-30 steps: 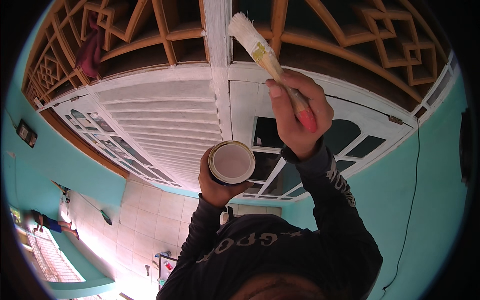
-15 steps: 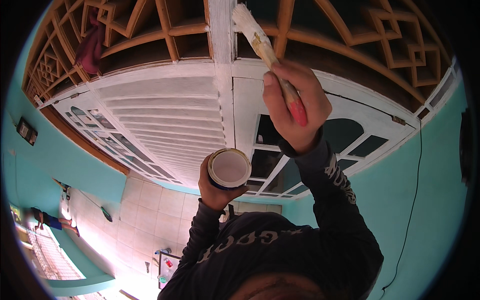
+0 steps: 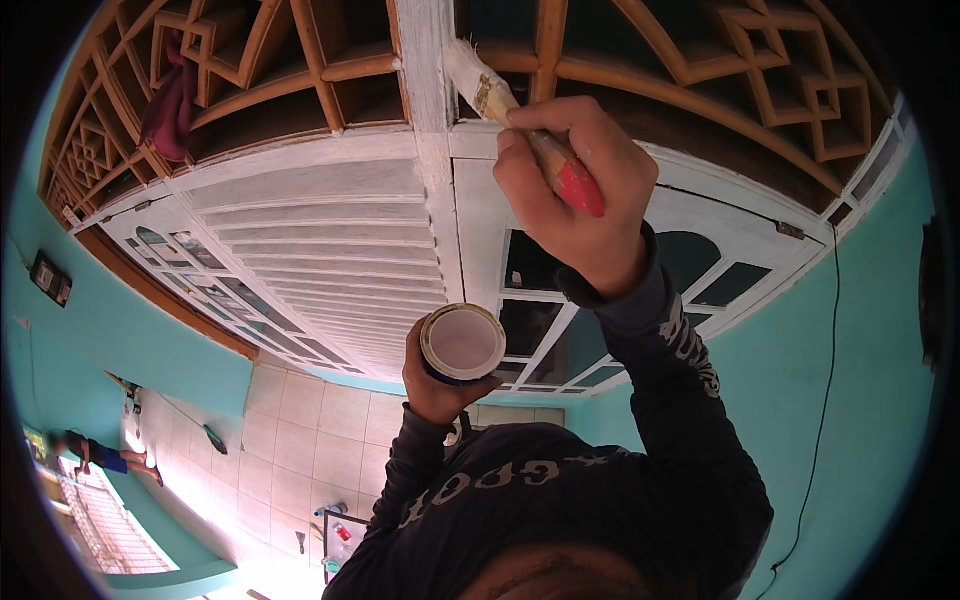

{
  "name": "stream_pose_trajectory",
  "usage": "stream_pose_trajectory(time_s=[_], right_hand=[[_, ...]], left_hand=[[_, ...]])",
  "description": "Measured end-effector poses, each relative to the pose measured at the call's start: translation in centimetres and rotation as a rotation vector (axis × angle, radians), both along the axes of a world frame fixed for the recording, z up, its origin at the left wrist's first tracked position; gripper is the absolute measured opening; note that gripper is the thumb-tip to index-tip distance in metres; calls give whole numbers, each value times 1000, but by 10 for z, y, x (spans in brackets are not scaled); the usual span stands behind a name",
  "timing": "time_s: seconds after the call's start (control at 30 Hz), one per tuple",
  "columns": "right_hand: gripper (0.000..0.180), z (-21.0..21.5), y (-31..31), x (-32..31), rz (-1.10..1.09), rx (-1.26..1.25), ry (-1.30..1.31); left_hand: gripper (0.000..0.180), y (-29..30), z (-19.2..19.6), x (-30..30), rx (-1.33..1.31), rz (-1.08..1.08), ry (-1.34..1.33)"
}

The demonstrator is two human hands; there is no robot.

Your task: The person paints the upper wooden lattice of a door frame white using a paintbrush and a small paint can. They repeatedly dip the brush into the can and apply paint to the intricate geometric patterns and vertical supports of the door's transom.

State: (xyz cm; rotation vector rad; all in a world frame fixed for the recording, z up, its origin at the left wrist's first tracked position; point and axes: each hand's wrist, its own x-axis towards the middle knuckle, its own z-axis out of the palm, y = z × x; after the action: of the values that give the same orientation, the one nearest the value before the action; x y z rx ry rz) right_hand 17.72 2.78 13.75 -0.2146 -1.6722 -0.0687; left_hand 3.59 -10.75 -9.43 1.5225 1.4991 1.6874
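A paintbrush with a wooden, red-tipped handle is gripped between the thumb and fingers of my right hand. Its white, paint-covered bristles touch or nearly touch the side of the white upright post. Lower down, my left hand wraps round an open paint can, held about upright in front of my chest. White paint shows inside the can, and smears line its rim. Below the lattice stand a white louvred panel and a white door with dark glass panes.
Brown wooden lattice runs along the top, with a dark red cloth hanging on its left. A black cable trails down the turquoise wall. Far left, another person is near a window. A small table stands on the tiled floor.
My right hand and the brush have moved down and slightly left, with the bristles now lower along the post. The paint can has shifted a little to the right and down.
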Motion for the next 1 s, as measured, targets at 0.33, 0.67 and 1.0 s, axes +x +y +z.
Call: stream_pose_trajectory(time_s=[0.33,0.67,1.0], right_hand=[[26,-25,7,-11,-15,105,-21],[25,-43,-6,-2,36,-42,21],[17,-37,-7,4,52,-94,-67]], left_hand=[[114,-1,0,0,17,4,-5],[115,-7,-10,-4,-15,16,-21],[115,-6,-7,-6,12,25,16]])
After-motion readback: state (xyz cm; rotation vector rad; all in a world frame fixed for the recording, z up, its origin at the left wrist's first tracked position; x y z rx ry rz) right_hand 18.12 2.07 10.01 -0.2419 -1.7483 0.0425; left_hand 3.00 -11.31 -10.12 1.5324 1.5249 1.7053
